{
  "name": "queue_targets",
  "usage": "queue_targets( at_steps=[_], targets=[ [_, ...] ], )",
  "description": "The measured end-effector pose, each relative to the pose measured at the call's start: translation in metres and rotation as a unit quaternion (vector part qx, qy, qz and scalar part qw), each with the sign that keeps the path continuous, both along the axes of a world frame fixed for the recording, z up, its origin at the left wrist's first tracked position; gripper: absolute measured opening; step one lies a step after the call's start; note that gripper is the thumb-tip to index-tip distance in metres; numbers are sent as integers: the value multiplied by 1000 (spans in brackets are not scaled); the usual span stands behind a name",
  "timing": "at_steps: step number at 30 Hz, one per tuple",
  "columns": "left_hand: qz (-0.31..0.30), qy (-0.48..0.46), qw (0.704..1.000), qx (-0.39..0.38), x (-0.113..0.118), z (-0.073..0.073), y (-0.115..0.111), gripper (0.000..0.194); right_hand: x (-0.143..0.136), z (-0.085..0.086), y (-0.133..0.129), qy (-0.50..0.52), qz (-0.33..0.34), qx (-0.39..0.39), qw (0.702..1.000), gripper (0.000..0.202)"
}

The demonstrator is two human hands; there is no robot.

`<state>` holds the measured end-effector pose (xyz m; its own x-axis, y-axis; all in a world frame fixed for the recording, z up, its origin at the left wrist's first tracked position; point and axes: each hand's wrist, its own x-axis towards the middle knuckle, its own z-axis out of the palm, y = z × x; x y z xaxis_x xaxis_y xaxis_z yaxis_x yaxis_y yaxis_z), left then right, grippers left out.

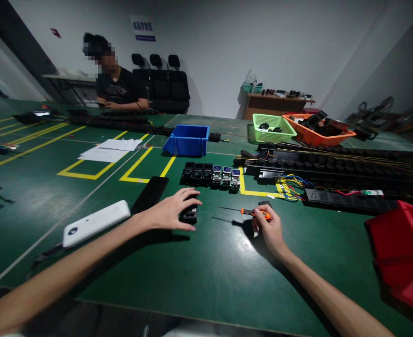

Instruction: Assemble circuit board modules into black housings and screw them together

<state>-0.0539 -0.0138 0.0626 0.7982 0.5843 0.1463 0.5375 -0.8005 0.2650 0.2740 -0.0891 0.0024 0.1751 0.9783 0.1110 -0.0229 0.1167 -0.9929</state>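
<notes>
The left hand (180,209), fingers spread, reaches around a small black module (189,211) on the green table (227,281); its grip is unclear. Right of the module, the right hand (268,229) is closed around an orange-handled screwdriver (259,214).

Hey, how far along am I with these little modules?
Three modules in the row have black tops, so they may be done. Your left hand is at a separate black module; your right hand holds an orange screwdriver, its tip off the module. Three units showing bare circuit boards look like what's left.
</notes>
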Motion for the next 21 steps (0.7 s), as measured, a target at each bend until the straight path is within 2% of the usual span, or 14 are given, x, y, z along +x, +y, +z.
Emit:
queue_targets(
  at_steps=[3,7,11,14,18,21],
  targets=[
    [5,17,999,27,-8,-8,-13,48,0,0,0,2,4,4,1000,22],
    [21,27,999,32,-29,-11,-6,40,1,-1,0,-2,7,7,1000,22],
    [54,26,997,49,-54,-15,13,44,0,0,0,-2,6,9,1000,22],
    [107,15,991,75,-67,-19,32,58,0,0,-1,-3,7,10,1000,22],
    [135,-5,989,68,-76,-20,59,67,-1,2,-1,-4,4,5,1000,22],
    [143,-18,988,64,-77,-21,77,65,0,2,-1,-9,1,4,1000,22]
  ],
)
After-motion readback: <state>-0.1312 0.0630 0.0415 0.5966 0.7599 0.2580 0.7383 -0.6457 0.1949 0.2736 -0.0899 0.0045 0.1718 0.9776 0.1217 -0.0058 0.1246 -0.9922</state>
